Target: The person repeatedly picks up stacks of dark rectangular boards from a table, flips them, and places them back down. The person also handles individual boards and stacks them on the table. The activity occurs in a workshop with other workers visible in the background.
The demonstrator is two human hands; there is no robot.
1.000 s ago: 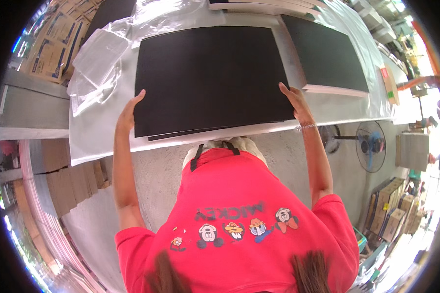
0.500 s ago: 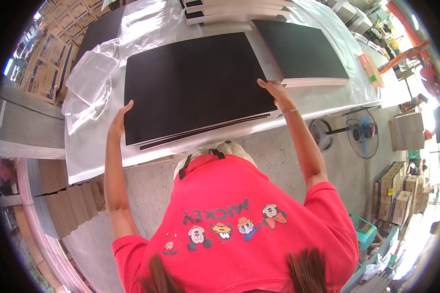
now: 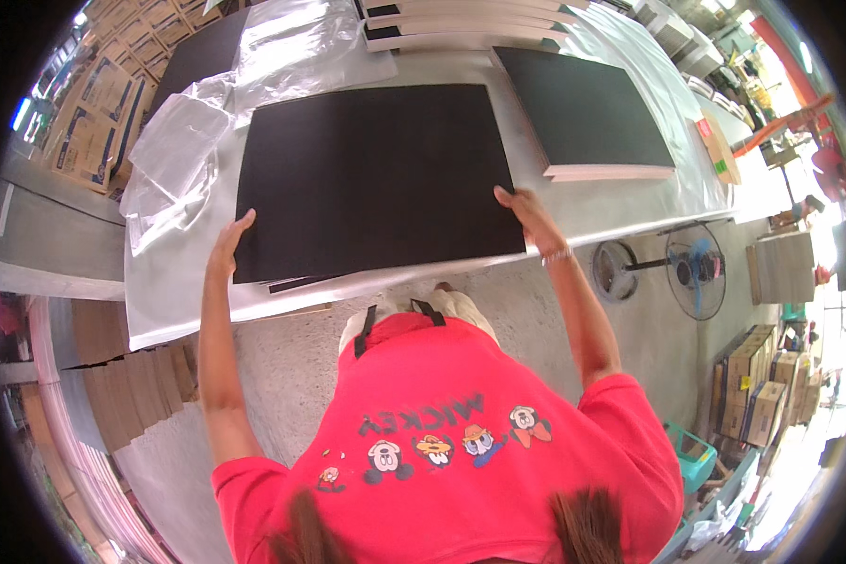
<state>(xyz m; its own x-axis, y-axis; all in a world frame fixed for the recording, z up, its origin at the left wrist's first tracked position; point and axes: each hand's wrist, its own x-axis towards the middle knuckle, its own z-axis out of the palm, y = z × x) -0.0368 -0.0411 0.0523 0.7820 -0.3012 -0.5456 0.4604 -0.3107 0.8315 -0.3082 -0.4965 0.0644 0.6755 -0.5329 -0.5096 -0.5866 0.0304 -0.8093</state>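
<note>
A large black rectangular board [image 3: 376, 174] lies between my two hands over the near part of the table. My left hand [image 3: 230, 242] grips its left edge near the lower corner, thumb on top and fingers hidden beneath. On the right edge, my right hand [image 3: 531, 221] holds it in the same way; a bracelet circles that wrist. Thin dark edges of more boards [image 3: 301, 283] show just below its near side. To the right sits a stack of dark boards with pale edges [image 3: 587, 108].
Clear plastic film [image 3: 174, 155] lies crumpled on the left of the white-covered table [image 3: 179, 305]. Several pale-edged stacks [image 3: 470, 28] stand at the far side. A fan [image 3: 694, 268] stands on the floor at right; cartons [image 3: 94, 122] are piled at far left.
The black board has shifted toward me and its near edge now covers more of the boards below. Both hands have moved slightly nearer with it.
</note>
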